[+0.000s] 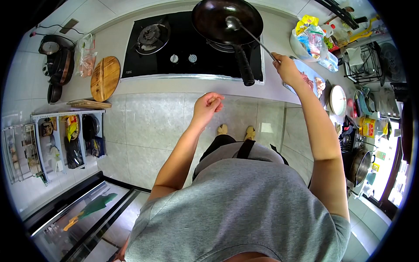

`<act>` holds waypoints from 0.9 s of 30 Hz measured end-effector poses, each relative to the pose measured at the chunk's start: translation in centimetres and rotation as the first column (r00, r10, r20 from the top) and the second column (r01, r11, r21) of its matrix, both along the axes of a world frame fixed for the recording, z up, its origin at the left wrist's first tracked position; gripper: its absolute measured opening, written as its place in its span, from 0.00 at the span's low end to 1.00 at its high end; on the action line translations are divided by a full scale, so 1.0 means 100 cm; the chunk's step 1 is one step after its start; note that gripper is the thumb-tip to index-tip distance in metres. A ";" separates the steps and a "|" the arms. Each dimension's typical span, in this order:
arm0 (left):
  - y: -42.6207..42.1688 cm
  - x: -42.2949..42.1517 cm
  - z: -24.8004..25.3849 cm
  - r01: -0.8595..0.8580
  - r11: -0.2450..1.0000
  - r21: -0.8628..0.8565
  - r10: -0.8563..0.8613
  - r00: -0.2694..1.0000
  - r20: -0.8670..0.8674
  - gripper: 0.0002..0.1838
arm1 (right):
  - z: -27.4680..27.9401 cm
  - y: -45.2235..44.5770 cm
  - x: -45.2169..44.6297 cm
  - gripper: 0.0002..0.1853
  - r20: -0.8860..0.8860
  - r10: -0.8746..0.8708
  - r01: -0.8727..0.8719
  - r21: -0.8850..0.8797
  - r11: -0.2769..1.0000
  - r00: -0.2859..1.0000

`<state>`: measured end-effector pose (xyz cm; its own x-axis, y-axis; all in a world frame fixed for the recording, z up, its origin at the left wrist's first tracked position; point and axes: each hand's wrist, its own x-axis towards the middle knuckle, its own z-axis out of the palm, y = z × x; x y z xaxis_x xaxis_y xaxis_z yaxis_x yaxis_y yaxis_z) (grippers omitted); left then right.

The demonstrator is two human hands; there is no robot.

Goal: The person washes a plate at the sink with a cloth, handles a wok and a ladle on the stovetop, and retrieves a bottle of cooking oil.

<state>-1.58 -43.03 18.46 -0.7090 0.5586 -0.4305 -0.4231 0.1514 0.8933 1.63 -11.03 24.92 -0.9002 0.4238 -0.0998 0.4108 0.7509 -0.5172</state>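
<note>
My right hand (288,70) is closed around the end of a metal ladle (256,40). The ladle's bowl rests over the inside of a dark wok (209,22), which sits on the right burner of the black gas hob (183,41). The wok's black handle points toward me. In front of the counter, my left hand (208,107) hangs in the air with its fingers curled and nothing visible in them; the wok handle is the nearest thing to it. Just beyond my right hand lies a pale blue tray (301,65) with cut raw meat (309,81).
A round wooden board (105,78) and a plastic bag (86,56) lie left of the hob. At the right stand a white bowl (338,100) and a tub of packets (312,54). A storage rack (70,114) stands at the lower left.
</note>
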 end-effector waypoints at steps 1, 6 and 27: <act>-0.001 -0.001 -0.001 0.000 1.000 0.000 0.000 1.000 0.001 0.07 | 0.007 -0.002 0.002 0.19 0.013 0.053 -0.052 -0.034 0.998 0.999; -0.008 -0.004 0.000 -0.002 1.000 0.003 0.002 1.000 -0.015 0.07 | 0.014 0.002 0.001 0.20 0.092 0.005 0.013 -0.202 0.979 0.996; -0.016 -0.007 0.009 -0.025 0.997 -0.072 0.017 0.995 -0.100 0.08 | -0.002 0.018 0.261 0.19 0.016 -0.243 -0.058 -0.953 -0.296 0.970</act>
